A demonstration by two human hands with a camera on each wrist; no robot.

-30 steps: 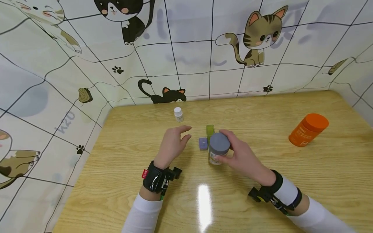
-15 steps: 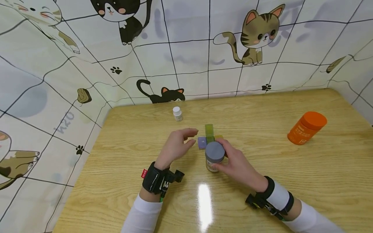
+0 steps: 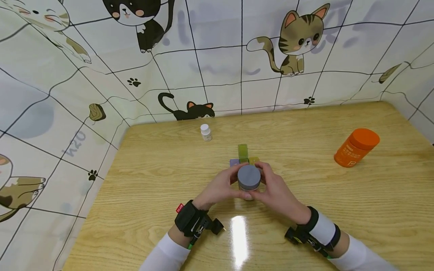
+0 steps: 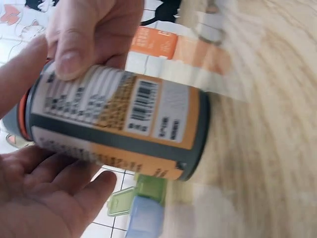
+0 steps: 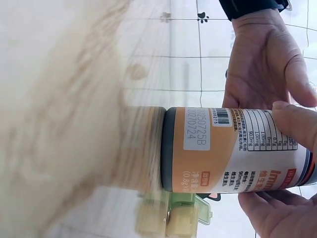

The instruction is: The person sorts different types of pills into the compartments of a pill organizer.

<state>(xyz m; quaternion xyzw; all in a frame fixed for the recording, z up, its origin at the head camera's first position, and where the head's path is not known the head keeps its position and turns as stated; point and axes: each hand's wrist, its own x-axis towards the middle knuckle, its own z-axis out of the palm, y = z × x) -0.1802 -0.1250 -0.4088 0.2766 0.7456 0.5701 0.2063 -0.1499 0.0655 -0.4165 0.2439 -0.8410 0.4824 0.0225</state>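
Observation:
A vitamin bottle with a grey lid and an orange-and-white label stands upright in front of me, its base meeting its reflection in the tabletop. My right hand grips its upper part, with the thumb pressed on the label in the right wrist view. From the other side my left hand curls its thumb and fingers around the top, at the lid. Just behind the bottle lies a small pill organizer with green, purple and yellow compartments; its green lid is raised. The bottle and hands hide part of it.
A large orange jar stands at the right. Farther back on the left is a small white bottle. A cat-printed sheet hangs along the back and sides of the wooden table.
The right hand has brought the bottle a little toward me, off the pill organizer's front. My left hand has moved right and forward from beside it and now holds the bottle's top.

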